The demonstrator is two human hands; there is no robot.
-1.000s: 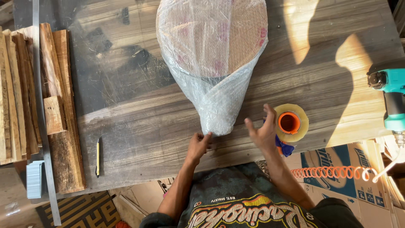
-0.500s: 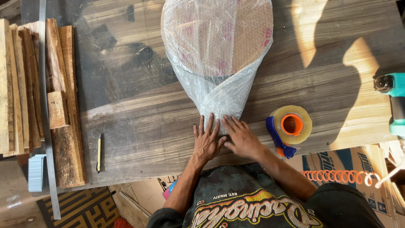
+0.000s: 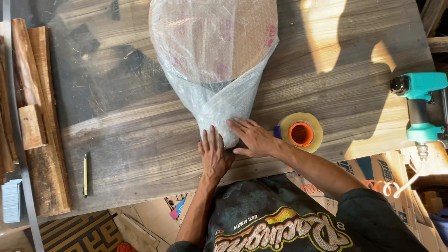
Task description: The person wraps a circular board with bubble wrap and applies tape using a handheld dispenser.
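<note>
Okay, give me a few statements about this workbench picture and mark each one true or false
1. Both hands press on the narrow end of the bubble-wrapped bundle. True: the left hand and right hand lie flat on it.
2. The tape roll sits left of the hands. False: it is on their right.
3. A pencil lies on the table near the wood pieces. True.
4. The right hand holds the teal power tool. False: the tool lies untouched at the table's right edge.
</note>
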